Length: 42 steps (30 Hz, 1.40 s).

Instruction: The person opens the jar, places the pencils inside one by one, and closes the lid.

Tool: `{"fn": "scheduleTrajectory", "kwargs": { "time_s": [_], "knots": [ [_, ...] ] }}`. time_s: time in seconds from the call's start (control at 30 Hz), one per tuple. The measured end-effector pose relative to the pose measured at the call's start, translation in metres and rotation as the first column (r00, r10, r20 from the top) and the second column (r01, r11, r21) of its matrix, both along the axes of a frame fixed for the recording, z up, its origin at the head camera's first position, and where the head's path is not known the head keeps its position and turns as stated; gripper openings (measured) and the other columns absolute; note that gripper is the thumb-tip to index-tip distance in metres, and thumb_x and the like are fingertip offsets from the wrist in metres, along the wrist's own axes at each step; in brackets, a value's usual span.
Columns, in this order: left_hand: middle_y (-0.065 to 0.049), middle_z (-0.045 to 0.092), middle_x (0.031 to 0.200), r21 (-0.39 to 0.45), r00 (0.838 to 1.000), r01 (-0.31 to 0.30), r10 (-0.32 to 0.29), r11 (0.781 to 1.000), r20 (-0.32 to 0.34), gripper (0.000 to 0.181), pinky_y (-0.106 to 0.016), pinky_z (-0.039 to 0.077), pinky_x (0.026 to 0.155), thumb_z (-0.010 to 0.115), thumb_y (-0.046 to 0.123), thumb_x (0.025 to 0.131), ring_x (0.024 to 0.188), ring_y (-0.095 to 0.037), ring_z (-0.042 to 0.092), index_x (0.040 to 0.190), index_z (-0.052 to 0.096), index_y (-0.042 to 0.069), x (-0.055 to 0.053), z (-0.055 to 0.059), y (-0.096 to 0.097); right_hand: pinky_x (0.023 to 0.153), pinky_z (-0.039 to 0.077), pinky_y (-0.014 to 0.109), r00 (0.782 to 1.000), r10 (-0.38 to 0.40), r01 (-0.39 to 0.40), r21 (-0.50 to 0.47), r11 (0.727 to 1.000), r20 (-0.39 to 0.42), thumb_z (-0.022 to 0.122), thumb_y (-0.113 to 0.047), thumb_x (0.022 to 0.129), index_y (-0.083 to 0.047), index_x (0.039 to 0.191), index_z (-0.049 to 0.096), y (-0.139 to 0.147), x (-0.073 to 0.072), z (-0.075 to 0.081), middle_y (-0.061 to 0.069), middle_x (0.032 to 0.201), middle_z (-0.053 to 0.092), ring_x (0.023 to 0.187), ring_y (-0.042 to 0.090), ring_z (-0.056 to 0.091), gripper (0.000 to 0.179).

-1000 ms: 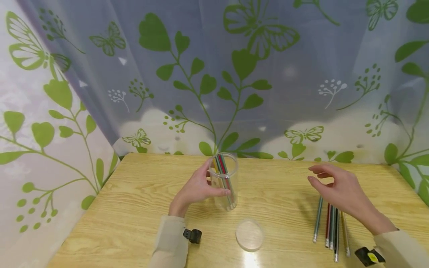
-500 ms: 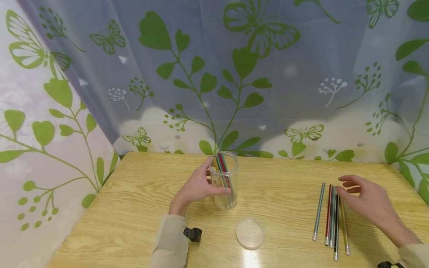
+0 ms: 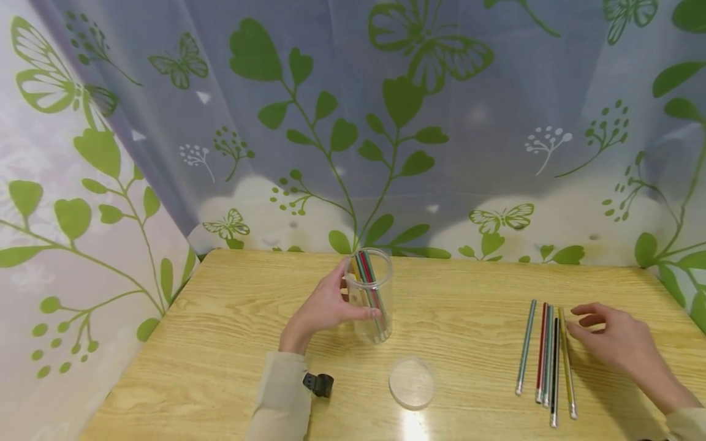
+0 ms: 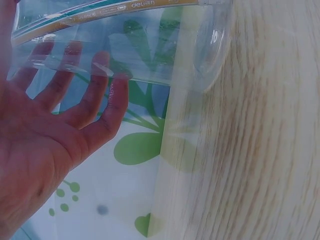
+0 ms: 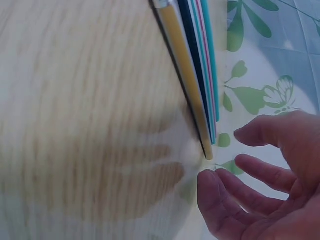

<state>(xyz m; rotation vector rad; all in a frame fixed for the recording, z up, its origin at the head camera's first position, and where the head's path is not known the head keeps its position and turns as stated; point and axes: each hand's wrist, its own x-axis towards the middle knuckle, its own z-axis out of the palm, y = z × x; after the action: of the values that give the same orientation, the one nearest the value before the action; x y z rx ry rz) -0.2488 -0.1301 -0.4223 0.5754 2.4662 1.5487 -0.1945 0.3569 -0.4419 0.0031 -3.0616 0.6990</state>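
My left hand grips a clear plastic cup from its left side, thumb across the front and fingers behind it. Several pencils lean inside the cup; a yellow one shows through its wall in the left wrist view. On the right, my right hand hovers beside a group of loose pencils, fingers loosely bent with nothing between them. Nearest to it is the yellow pencil. Left of that lie a black pencil, a red pencil and green pencils, one green pencil set apart.
A round clear lid lies on the wooden table in front of the cup. A patterned curtain hangs along the table's back edge, with another at the left.
My right hand has moved from above the pencils rightward and toward me, uncovering their far ends. The left hand still holds the cup in the same spot.
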Motion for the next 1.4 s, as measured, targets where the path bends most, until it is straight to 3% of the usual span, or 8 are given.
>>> {"fn": "scheduleTrajectory", "kwargs": {
  "time_s": [0.23, 0.5, 0.67, 0.77, 0.87, 0.97, 1.1, 1.4],
  "knots": [
    [-0.003, 0.057, 0.135, 0.014, 1.000, 0.000, 0.000, 1.000, 0.009, 0.099, -0.039, 0.058, 0.090, 0.091, 0.034, 0.075, 0.113, -0.025, 0.062, 0.156, 0.034, 0.036, 0.001, 0.000, 0.000, 0.067, 0.046, 0.040, 0.999, 0.007, -0.007, 0.010, 1.000, 0.048, 0.065, -0.032, 0.097, 0.009, 0.126, 0.061, 0.000, -0.005, -0.005, 0.026, 0.106, 0.074, 0.068, 0.013, 0.063, 0.050],
    [-0.003, 0.057, 0.136, 0.020, 1.000, 0.003, -0.003, 1.000, 0.017, 0.102, -0.040, 0.057, 0.090, 0.092, 0.035, 0.075, 0.113, -0.025, 0.062, 0.157, 0.031, 0.040, 0.000, 0.001, 0.001, 0.077, 0.046, 0.059, 0.998, 0.008, -0.010, 0.024, 1.000, 0.064, 0.072, -0.026, 0.091, 0.011, 0.124, 0.060, 0.001, -0.011, -0.006, 0.024, 0.100, 0.074, 0.080, 0.030, 0.067, 0.052],
    [-0.002, 0.056, 0.137, 0.021, 1.000, -0.001, 0.000, 1.000, 0.023, 0.103, -0.040, 0.057, 0.090, 0.091, 0.035, 0.075, 0.113, -0.026, 0.062, 0.157, 0.030, 0.039, 0.000, 0.002, 0.000, 0.071, 0.050, 0.050, 0.996, 0.032, -0.034, 0.026, 0.999, 0.087, 0.075, -0.021, 0.087, 0.013, 0.128, 0.057, 0.001, -0.014, -0.006, 0.021, 0.096, 0.075, 0.074, 0.020, 0.067, 0.056],
    [-0.002, 0.055, 0.138, 0.019, 0.999, -0.008, 0.007, 1.000, 0.033, 0.106, -0.041, 0.057, 0.091, 0.092, 0.035, 0.074, 0.114, -0.025, 0.062, 0.159, 0.028, 0.040, 0.001, 0.002, 0.000, 0.074, 0.052, 0.054, 0.993, 0.034, -0.035, 0.007, 0.999, 0.111, 0.075, -0.019, 0.087, 0.015, 0.133, 0.051, 0.000, -0.015, -0.007, 0.022, 0.096, 0.074, 0.065, 0.014, 0.067, 0.062],
    [-0.001, 0.055, 0.139, 0.018, 0.999, -0.012, 0.011, 1.000, 0.039, 0.108, -0.041, 0.056, 0.093, 0.092, 0.036, 0.074, 0.116, -0.024, 0.061, 0.160, 0.026, 0.041, 0.001, 0.002, 0.001, 0.073, 0.055, 0.052, 0.990, 0.013, -0.008, -0.038, 0.999, 0.143, 0.075, -0.018, 0.088, 0.017, 0.138, 0.043, -0.002, -0.014, -0.007, 0.026, 0.099, 0.072, 0.061, 0.014, 0.069, 0.069],
    [-0.001, 0.056, 0.139, 0.020, 0.999, -0.006, 0.005, 1.000, 0.032, 0.107, -0.042, 0.056, 0.094, 0.092, 0.035, 0.075, 0.117, -0.024, 0.060, 0.159, 0.026, 0.041, 0.000, 0.002, 0.001, 0.063, 0.058, 0.041, 0.983, -0.014, 0.033, -0.098, 0.995, 0.184, 0.075, -0.018, 0.089, 0.019, 0.142, 0.034, -0.003, -0.012, -0.006, 0.026, 0.098, 0.069, 0.060, 0.016, 0.069, 0.076],
    [-0.001, 0.055, 0.140, 0.016, 1.000, -0.003, 0.002, 1.000, 0.024, 0.107, -0.042, 0.056, 0.096, 0.092, 0.035, 0.075, 0.118, -0.024, 0.060, 0.160, 0.026, 0.039, -0.001, 0.001, 0.001, 0.056, 0.057, 0.032, 0.975, -0.039, 0.078, -0.176, 0.981, 0.217, 0.072, -0.018, 0.091, 0.019, 0.145, 0.028, -0.004, -0.007, -0.002, 0.017, 0.094, 0.068, 0.061, 0.016, 0.068, 0.079],
    [-0.001, 0.053, 0.142, 0.014, 0.999, -0.017, 0.017, 1.000, 0.033, 0.108, -0.041, 0.056, 0.094, 0.092, 0.036, 0.074, 0.117, -0.025, 0.060, 0.160, 0.026, 0.041, 0.000, 0.000, 0.000, 0.065, 0.063, 0.034, 0.982, -0.068, 0.130, -0.363, 0.923, 0.179, 0.062, -0.015, 0.100, 0.015, 0.150, 0.026, -0.006, -0.001, 0.019, 0.015, 0.102, 0.062, 0.068, 0.009, 0.068, 0.069]
  ]
}}
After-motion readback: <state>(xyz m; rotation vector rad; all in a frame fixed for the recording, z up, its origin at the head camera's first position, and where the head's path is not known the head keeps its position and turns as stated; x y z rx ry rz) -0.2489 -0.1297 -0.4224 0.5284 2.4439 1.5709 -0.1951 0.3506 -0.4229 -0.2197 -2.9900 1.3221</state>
